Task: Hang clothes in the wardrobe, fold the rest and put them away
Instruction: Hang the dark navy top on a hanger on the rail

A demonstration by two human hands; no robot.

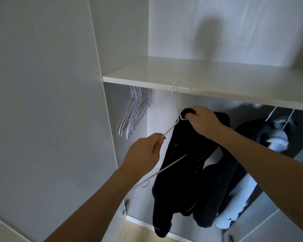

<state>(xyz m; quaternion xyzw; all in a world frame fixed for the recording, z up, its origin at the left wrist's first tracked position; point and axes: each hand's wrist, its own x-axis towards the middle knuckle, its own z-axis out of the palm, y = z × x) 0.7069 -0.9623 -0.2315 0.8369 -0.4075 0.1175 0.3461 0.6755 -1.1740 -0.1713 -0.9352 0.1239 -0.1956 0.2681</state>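
Left hand (143,151) fingers pinching white hanger (170,130) arm, right hand (202,122) fingers curled gripping black garment (185,165)

One head-worn view — close, facing forward and slightly down into the wardrobe (217,81), above both gripping hands.

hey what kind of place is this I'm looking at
Most likely a home bedroom or dressing area, at an open white wardrobe: a shelf above, a bunch of empty white hangers hanging below, and a black garment held on a white hanger.
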